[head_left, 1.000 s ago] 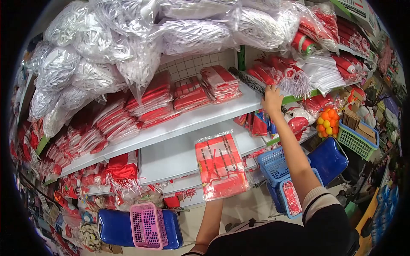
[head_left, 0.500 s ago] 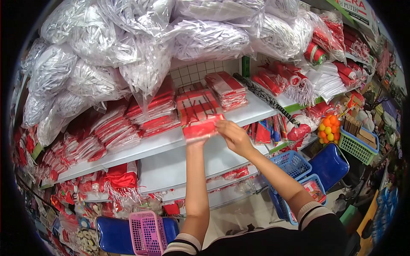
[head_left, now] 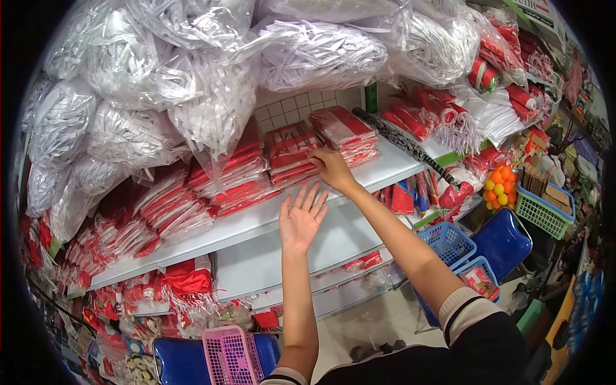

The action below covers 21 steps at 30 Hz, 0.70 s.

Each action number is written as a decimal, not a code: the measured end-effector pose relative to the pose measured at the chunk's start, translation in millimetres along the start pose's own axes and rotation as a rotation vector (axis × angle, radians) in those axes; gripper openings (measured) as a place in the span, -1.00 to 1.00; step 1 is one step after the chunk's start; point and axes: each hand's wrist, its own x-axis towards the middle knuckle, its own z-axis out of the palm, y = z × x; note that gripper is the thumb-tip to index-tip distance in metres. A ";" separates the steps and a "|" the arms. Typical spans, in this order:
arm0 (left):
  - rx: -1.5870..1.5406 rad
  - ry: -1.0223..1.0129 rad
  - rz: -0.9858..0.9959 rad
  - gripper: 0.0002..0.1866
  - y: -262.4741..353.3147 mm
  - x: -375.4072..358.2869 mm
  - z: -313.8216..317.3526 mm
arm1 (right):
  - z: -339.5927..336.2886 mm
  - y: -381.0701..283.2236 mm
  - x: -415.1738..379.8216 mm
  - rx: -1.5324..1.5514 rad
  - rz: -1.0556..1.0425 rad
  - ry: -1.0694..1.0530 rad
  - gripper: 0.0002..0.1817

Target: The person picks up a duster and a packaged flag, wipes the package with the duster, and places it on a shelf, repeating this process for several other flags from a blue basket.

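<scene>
My left hand (head_left: 301, 221) is open, palm up with fingers spread, just in front of the shelf edge and holding nothing. My right hand (head_left: 335, 172) is at the middle stack of flat red-and-white packets in clear plastic (head_left: 292, 149), its fingers bent and pinched at the right edge of the top packet. The fingertips are partly hidden. On the right, a second stack of red-and-white packets (head_left: 346, 131) lies close to this hand. To the left stands a taller stack of similar packets (head_left: 234, 170).
Large clear bags of white paper strips (head_left: 321, 54) hang over the white shelf (head_left: 359, 179). A black-and-white furry strip (head_left: 401, 144) lies across it. Below are a pink basket (head_left: 228, 353) on a blue chair, blue baskets (head_left: 449, 240) and a green basket (head_left: 545, 215).
The packet that both hands held in front of the middle stack now lies on it. My left hand has let go and opened; my right hand has moved up toward the stack.
</scene>
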 end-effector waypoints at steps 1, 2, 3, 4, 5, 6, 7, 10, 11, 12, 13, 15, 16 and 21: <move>-0.004 0.013 0.021 -0.42 -2.4 -0.2 0.0 | -0.7 0.7 -2.5 0.022 -0.011 0.003 -0.82; -0.008 0.028 0.038 -0.44 -7.0 -0.4 0.6 | -3.0 -0.8 -5.8 0.044 -0.019 0.007 -0.80; 0.041 0.093 0.092 -0.47 -13.5 -0.3 2.2 | -6.9 -7.6 -9.9 0.023 -0.051 0.047 -0.79; 0.093 0.160 0.140 -0.49 -21.3 -1.2 4.7 | -10.6 -14.4 -17.4 0.000 -0.077 0.090 -0.78; 0.149 0.225 0.181 -0.51 -30.3 -2.6 8.7 | -18.5 -22.9 -26.6 -0.026 -0.099 0.135 -0.77; 0.197 0.288 0.224 -0.62 -40.3 -5.8 18.2 | -30.7 -31.1 -37.3 -0.028 -0.146 0.163 -0.77; 0.278 0.330 0.274 -0.65 -51.4 -7.6 20.4 | -45.4 -38.5 -54.6 -0.045 -0.119 0.151 -0.76; 0.439 0.491 0.374 -0.78 -101.2 -13.6 30.4 | -96.0 -47.5 -130.4 -0.129 0.004 0.153 -0.76; 0.476 0.463 0.352 -0.80 -126.8 -16.4 30.8 | -115.7 -47.4 -159.9 -0.167 0.065 0.173 -0.77; 0.509 0.430 0.326 -0.82 -154.2 -22.1 30.1 | -137.6 -46.7 -189.8 -0.208 0.130 0.194 -0.78; 0.542 0.396 0.296 -0.83 -183.4 -27.2 30.5 | -158.5 -38.7 -224.5 -0.226 0.250 0.231 -0.80; 0.528 0.475 0.039 -0.85 -260.9 -38.1 22.1 | -198.3 -15.1 -309.0 -0.250 0.496 0.310 -0.82; 0.588 0.412 -0.126 -0.86 -301.9 -49.8 -2.5 | -219.8 -9.8 -349.3 -0.259 0.647 0.352 -0.85; 0.796 0.246 -0.800 -0.84 -469.3 -122.0 -29.9 | -319.8 -16.2 -532.6 -0.405 1.172 0.573 -0.91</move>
